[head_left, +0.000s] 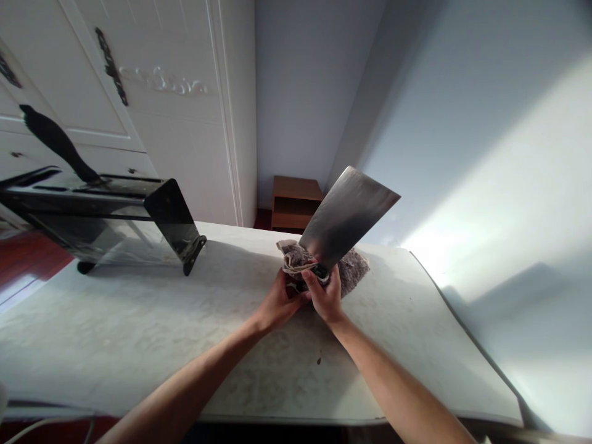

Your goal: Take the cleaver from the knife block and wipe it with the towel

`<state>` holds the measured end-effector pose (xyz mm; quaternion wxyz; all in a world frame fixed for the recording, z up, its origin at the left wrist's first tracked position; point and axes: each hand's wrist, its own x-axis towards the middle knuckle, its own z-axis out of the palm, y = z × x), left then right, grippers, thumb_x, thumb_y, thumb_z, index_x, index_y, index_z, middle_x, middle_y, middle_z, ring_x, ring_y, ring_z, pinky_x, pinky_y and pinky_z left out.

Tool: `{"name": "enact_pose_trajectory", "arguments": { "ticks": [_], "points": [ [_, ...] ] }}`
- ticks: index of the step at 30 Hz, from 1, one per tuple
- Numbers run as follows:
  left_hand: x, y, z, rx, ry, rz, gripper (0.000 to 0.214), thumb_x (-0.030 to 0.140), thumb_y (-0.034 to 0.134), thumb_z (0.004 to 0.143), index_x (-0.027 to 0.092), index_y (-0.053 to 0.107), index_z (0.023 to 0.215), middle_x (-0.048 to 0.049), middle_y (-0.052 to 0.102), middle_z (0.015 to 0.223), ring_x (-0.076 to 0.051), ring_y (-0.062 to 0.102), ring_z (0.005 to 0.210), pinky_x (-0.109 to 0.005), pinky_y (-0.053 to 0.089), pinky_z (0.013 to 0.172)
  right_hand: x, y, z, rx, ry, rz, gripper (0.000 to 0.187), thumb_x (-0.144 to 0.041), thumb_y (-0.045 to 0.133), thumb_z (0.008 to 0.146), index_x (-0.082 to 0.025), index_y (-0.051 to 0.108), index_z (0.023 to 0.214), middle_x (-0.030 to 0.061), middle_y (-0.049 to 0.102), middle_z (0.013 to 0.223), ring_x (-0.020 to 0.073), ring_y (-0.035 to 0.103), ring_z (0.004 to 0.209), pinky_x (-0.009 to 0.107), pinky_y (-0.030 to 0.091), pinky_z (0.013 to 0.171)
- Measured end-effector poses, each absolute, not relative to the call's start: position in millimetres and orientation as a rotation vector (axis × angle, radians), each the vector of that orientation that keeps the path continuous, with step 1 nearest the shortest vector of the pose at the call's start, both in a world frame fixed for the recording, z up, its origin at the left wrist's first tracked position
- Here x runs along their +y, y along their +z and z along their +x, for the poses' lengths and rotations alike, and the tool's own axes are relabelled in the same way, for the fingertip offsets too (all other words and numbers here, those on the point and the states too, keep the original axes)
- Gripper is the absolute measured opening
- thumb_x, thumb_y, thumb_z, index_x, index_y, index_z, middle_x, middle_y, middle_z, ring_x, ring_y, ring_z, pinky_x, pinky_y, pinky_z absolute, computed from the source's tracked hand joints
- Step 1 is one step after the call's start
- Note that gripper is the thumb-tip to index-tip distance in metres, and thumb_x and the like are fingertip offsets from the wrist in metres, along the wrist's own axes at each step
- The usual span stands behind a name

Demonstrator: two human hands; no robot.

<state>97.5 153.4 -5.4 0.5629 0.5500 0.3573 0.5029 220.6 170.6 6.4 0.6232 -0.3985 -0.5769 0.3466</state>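
A cleaver [349, 213] points up and away to the right, its broad grey blade tilted above the table. My right hand [329, 299] is closed around the base of the cleaver, with the thumb near its dark handle; most of the handle is hidden. Bunched around the handle is a brownish-grey fuzzy cloth [356, 271] with a pale edge, part of it spreading out behind my right hand. My left hand [279, 303] is closed on the cloth's left side, its fingers close to the right hand's.
On the pale table [208, 345], a black knife block [169, 206] with clear sides stands at the left, a black-handled knife [60, 142] in it. A small brown cabinet [296, 200] is beyond the table. White wardrobe doors [176, 135] rise at the left, a wall [499, 185] at the right.
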Motion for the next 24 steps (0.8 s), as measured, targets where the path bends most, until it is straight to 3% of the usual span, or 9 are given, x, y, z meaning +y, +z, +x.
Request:
{"name": "enact_pose_trajectory", "arguments": {
  "ticks": [3, 9, 15, 19, 24],
  "points": [
    [154, -7, 95, 0.824, 1.186, 1.395, 0.062, 0.033, 0.068, 0.080, 0.010, 0.036, 0.129, -0.0203, 0.050, 0.132, -0.026, 0.055, 0.116, -0.035, 0.048, 0.096, 171, 6, 223, -1.350, 0.777, -0.922, 0.038, -0.034, 0.068, 0.078, -0.016, 0.054, 0.108, 0.0080, 0.063, 0.097, 0.0179, 0.061, 0.087, 0.028, 0.049, 0.079],
    [153, 0, 88, 0.889, 1.113, 1.529, 0.060, 0.030, 0.068, 0.080, 0.011, 0.044, 0.131, -0.0159, 0.053, 0.132, -0.025, 0.055, 0.118, -0.035, 0.046, 0.100, 171, 5, 226, -1.333, 0.764, -0.956, 0.041, -0.035, 0.067, 0.079, -0.016, 0.051, 0.112, 0.0100, 0.061, 0.105, 0.0195, 0.060, 0.098, 0.031, 0.048, 0.087],
    [152, 17, 85, 0.860, 1.042, 1.610, 0.063, 0.035, 0.066, 0.082, 0.013, 0.045, 0.137, -0.0121, 0.052, 0.135, -0.025, 0.050, 0.125, -0.034, 0.040, 0.106, 173, 10, 228, -1.338, 0.703, -0.977, 0.033, -0.036, 0.065, 0.080, -0.016, 0.051, 0.102, 0.0056, 0.060, 0.089, 0.0162, 0.059, 0.083, 0.028, 0.048, 0.076],
    [151, 22, 83, 0.933, 0.974, 1.692, 0.055, 0.039, 0.064, 0.083, 0.012, 0.054, 0.130, -0.0101, 0.057, 0.130, -0.026, 0.052, 0.121, -0.033, 0.041, 0.103, 176, 11, 231, -1.344, 0.633, -0.980, 0.027, -0.037, 0.062, 0.084, -0.016, 0.050, 0.096, 0.0025, 0.056, 0.082, 0.0137, 0.055, 0.076, 0.027, 0.046, 0.073],
    [151, 18, 84, 1.055, 0.912, 1.738, 0.049, 0.039, 0.064, 0.081, 0.012, 0.060, 0.121, -0.0089, 0.064, 0.120, -0.027, 0.059, 0.109, -0.033, 0.046, 0.094, 179, 10, 232, -1.308, 0.687, -1.031, 0.030, -0.041, 0.060, 0.085, -0.015, 0.052, 0.097, 0.0042, 0.059, 0.089, 0.0149, 0.056, 0.082, 0.029, 0.045, 0.078]
  ]
}}
